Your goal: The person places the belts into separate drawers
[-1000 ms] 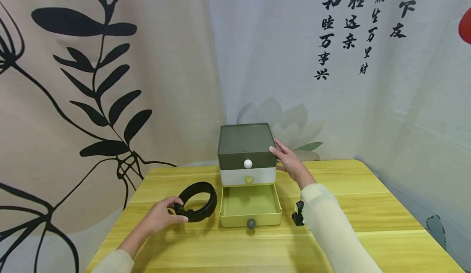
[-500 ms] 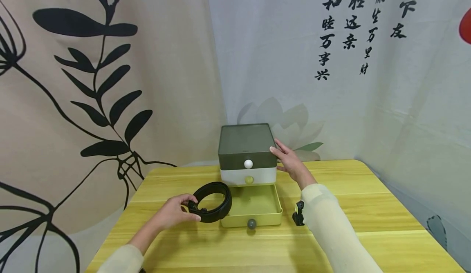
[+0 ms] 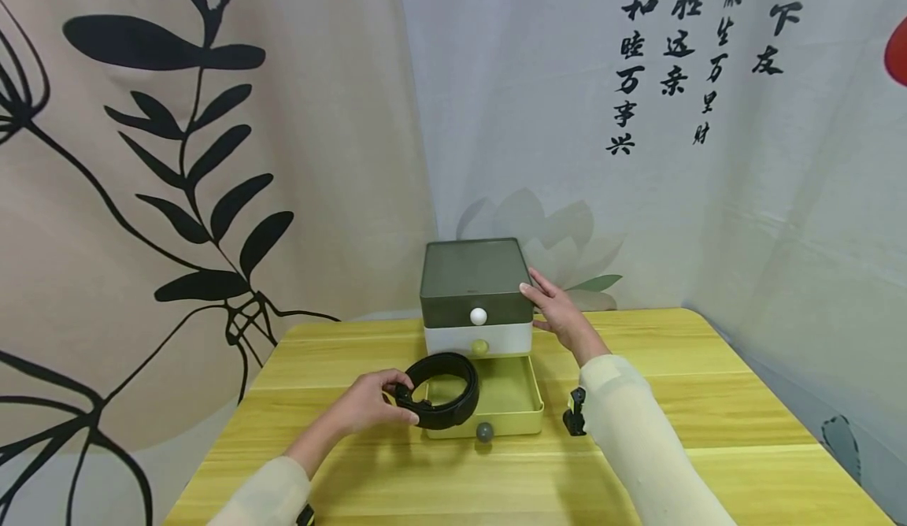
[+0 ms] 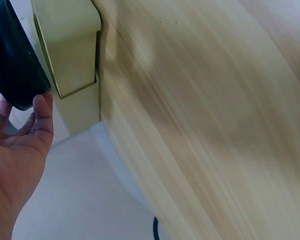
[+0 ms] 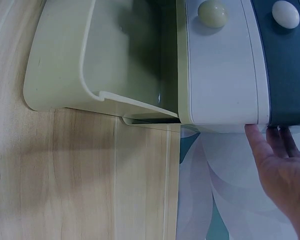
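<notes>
A black belt (image 3: 464, 408), coiled into a ring, is pinched at its left side by my left hand (image 3: 368, 404). In the head view it overlaps the left part of the pulled-out green bottom drawer (image 3: 513, 388). The left wrist view shows thumb and fingers on the belt's wide band (image 4: 20, 65) beside the drawer unit. My right hand (image 3: 563, 321) touches the right side of the small drawer unit (image 3: 475, 270), fingers extended. In the right wrist view its fingertips rest along the side of the white and dark tiers, and the visible part of the drawer (image 5: 135, 55) holds nothing.
The drawer unit stands toward the back of the wooden table (image 3: 623, 447). Its white middle drawer (image 3: 446, 341) and dark top drawer (image 3: 446, 311) are closed. A printed curtain (image 3: 340, 156) hangs behind the table.
My left hand has carried the coiled belt to the right, from beside the bottom drawer to over its left part. My right hand stays against the drawer unit.
</notes>
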A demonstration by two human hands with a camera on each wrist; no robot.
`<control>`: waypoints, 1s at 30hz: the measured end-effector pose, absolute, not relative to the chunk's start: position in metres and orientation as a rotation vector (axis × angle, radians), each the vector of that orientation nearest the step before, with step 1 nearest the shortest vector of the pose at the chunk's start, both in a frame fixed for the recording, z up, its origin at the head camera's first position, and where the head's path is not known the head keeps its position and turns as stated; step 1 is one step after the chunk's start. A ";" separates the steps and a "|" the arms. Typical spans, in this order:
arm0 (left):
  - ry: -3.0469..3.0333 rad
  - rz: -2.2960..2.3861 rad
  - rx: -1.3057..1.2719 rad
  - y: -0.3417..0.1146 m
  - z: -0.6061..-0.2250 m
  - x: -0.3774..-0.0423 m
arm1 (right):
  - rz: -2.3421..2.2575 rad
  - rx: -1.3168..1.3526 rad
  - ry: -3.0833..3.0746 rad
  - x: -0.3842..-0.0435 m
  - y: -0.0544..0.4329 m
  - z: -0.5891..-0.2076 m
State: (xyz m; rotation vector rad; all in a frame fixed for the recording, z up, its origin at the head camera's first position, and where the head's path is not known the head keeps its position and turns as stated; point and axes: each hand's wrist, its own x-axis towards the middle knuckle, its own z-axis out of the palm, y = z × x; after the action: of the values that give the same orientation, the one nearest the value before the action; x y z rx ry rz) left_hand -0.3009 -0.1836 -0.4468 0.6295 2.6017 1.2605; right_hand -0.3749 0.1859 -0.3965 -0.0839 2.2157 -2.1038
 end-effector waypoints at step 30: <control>2.645 1.082 0.687 -0.132 -0.452 -0.315 | -2.084 -0.087 2.227 -0.373 0.185 -0.395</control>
State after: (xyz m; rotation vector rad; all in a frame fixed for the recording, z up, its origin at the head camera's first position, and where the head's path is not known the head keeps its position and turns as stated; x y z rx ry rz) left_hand -0.3152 -0.1322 -0.4520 0.6875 2.6451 1.0821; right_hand -0.3730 0.1846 -0.3949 -0.0866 2.2266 -2.0844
